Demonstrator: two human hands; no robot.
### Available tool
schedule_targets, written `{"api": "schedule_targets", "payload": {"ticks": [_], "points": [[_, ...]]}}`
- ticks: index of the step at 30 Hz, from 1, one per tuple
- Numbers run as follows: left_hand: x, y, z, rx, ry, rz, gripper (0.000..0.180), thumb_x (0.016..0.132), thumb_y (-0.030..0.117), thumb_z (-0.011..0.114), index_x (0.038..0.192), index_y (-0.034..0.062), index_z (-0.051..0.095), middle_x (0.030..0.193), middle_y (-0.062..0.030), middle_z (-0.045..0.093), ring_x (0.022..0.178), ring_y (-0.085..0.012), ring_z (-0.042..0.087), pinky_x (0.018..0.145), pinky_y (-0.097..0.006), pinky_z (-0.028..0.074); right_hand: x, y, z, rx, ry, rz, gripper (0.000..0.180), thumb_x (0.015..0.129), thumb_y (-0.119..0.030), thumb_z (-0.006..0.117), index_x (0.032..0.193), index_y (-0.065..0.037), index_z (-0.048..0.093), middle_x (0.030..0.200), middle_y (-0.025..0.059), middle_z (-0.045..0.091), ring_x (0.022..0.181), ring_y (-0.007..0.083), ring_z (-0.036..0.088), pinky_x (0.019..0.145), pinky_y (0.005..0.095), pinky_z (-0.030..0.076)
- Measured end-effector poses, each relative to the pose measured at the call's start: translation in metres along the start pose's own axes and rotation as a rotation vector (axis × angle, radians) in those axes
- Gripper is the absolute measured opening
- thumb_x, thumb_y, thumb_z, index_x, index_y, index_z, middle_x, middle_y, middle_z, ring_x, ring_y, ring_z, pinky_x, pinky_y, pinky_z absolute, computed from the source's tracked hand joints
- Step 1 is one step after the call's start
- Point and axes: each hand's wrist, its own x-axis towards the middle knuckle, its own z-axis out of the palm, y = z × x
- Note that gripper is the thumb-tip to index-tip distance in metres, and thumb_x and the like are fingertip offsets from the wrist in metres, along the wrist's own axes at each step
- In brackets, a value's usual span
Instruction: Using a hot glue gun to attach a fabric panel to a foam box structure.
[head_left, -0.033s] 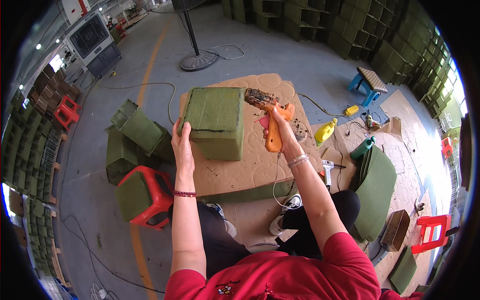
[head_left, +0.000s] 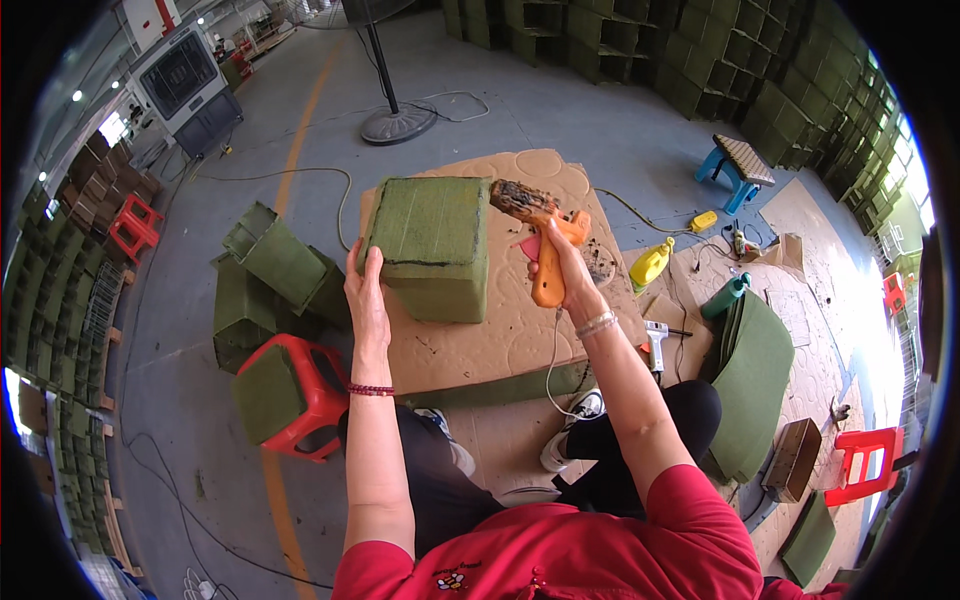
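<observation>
A green felt-like box [head_left: 428, 225] stands on a cardboard-covered work surface [head_left: 460, 362], a closed face upward and dark lines along some of its edges. My left hand [head_left: 368, 300] lies against the box's left side, fingers stretched out and partly hidden behind it. In my right hand [head_left: 575, 275] is an orange glue gun [head_left: 548, 284], gripped by its handle. Its barrel is wrapped in something charred and dirty, and its tip is close to the box's far right corner; whether they touch I cannot tell. A pale cord hangs from the handle.
Left of me are green boxes [head_left: 275, 255] and a red stool [head_left: 325, 400] with a green sheet on it. To the right lie a yellow bottle [head_left: 651, 264], a green bottle [head_left: 725, 295], a white glue gun [head_left: 656, 345] and stacked green sheets [head_left: 755, 385]. A fan base [head_left: 398, 124] stands beyond.
</observation>
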Motion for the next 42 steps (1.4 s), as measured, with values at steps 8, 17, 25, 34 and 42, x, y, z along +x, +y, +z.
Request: {"api": "schedule_targets", "payload": {"ticks": [8,17,25,34,42], "points": [[0.002,-0.014,-0.014,-0.17,-0.029,-0.151,0.058,0.093,0.053,0.05,0.125,0.0041,0.049,0.124,-0.0031,0.052,0.111,-0.0146,0.048,0.098,-0.032,0.034,-0.064,0.006,-0.004,0.112,0.033,-0.104,0.033,0.094,-0.043,0.053,0.102,-0.012,0.048,0.073,0.0034,0.052,0.049,0.0183,0.052,0.044,0.0294,0.045],[-0.011,-0.001,-0.015,-0.033,-0.2,-0.098,0.062,0.095,0.053,0.044,0.125,-0.0011,0.052,0.124,-0.0078,0.056,0.114,-0.0171,0.052,0.095,-0.036,0.042,-0.128,0.039,-0.005,0.221,-0.069,-0.027,0.035,0.096,-0.048,0.047,0.108,-0.015,0.048,0.073,0.004,0.053,0.05,0.0179,0.05,0.046,0.0286,0.043],[-0.014,0.0,-0.022,0.059,-0.205,-0.128,0.061,0.096,0.048,0.048,0.129,-0.0025,0.049,0.12,-0.0109,0.057,0.113,-0.0192,0.054,0.091,-0.037,0.046,-0.127,0.052,-0.022,0.217,0.074,-0.135,0.039,0.094,-0.051,0.047,0.109,-0.015,0.049,0.072,0.0038,0.054,0.05,0.0156,0.051,0.047,0.0288,0.044],[-0.009,-0.013,-0.024,-0.003,-0.026,-0.086,0.067,0.096,0.052,0.042,0.138,0.0002,0.039,0.138,-0.0113,0.045,0.128,-0.0195,0.041,0.103,-0.036,0.034,-0.089,0.032,-0.083,-1.424,0.622,-0.649,0.044,0.082,-0.04,0.068,0.096,-0.001,0.055,0.078,0.0154,0.059,0.067,0.0344,0.06,0.061,0.0426,0.047],[-0.009,0.008,0.006,0.508,-0.099,0.563,0.072,0.099,0.055,0.017,0.148,0.0021,0.017,0.155,-0.0138,0.017,0.144,-0.0267,0.013,0.117,-0.037,0.01,-0.068,0.043,-0.124,-1.806,0.653,-0.63,0.05,0.072,-0.039,0.076,0.098,-0.004,0.051,0.098,0.0141,0.053,0.088,0.0335,0.059,0.071,0.0423,0.048]]}}
